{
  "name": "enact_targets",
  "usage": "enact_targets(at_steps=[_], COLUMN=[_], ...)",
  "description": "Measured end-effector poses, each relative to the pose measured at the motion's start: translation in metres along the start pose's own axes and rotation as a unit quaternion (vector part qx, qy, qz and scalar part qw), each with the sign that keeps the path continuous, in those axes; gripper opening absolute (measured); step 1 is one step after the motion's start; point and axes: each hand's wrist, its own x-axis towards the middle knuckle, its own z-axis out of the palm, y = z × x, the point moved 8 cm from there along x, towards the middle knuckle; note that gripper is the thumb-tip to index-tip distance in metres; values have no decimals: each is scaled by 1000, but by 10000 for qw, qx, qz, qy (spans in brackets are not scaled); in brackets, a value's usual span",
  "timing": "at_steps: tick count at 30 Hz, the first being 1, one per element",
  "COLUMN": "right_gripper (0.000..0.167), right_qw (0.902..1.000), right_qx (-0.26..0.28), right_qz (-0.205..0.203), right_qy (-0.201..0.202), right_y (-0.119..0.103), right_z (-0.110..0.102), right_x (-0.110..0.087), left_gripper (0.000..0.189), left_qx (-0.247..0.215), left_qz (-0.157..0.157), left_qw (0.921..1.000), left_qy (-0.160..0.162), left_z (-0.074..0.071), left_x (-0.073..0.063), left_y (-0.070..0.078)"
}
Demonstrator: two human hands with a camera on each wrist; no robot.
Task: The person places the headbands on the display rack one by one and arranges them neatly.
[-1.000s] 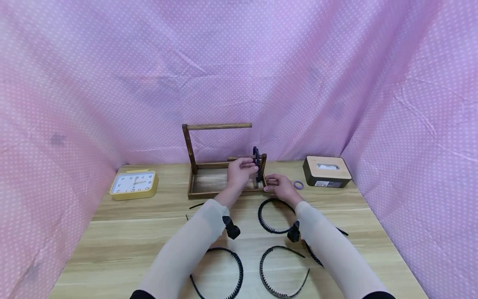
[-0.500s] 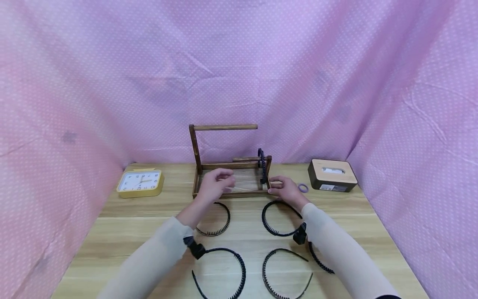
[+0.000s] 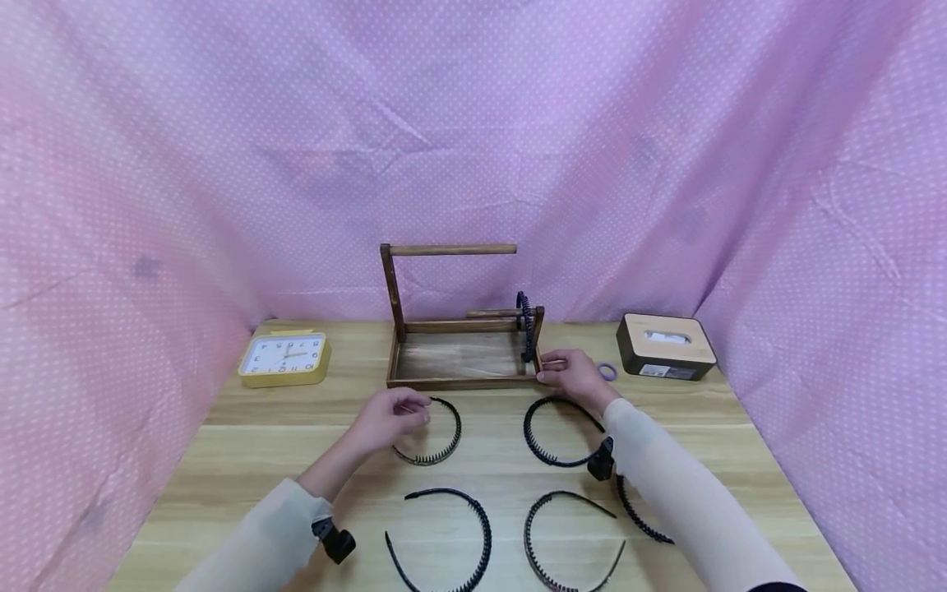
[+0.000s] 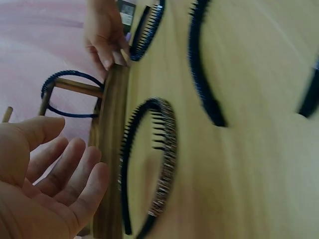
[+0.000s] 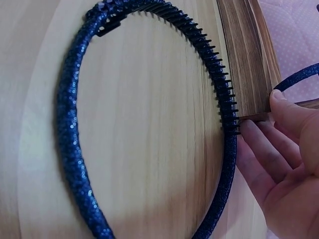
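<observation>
The dark toothed headband (image 3: 432, 436) is lying flat on the wooden table, teeth pointing inward, its open ends facing left, just in front of the wooden rack (image 3: 451, 381). The rack is sitting upright, a brown tray with a tall handle bar, and another dark headband (image 3: 524, 321) is hanging on its short right peg.

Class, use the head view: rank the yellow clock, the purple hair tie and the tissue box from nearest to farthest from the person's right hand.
1. Purple hair tie: just right of the right hand, which holds the wooden stand's corner.
2. Tissue box: farther right, beyond the hair tie.
3. Yellow clock: far left side of the table, past the stand.
</observation>
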Motion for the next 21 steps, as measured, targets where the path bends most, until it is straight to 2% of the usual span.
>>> enact_targets(at_steps=[5,9,14,21], right_gripper=[52,51,50,50], right_qw=[10000,10000,10000,10000], right_qx=[64,69,-5,17], right_qz=[16,51,29,77], right_qy=[-25,19,40,33], right_y=[-3,-3,-1,2], right_z=[-1,-2,-3,-2], right_x=[1,2,2,2], left_gripper=[33,33,30,28], left_qx=[284,582,1092,1634], left_qz=[162,199,337,384], left_qw=[9994,9977,9923,9842], left_qy=[-70,-272,-473,-555], left_z=[1,9,23,34], left_x=[-10,-18,-25,-27], left_y=[-7,-13,-15,-16])
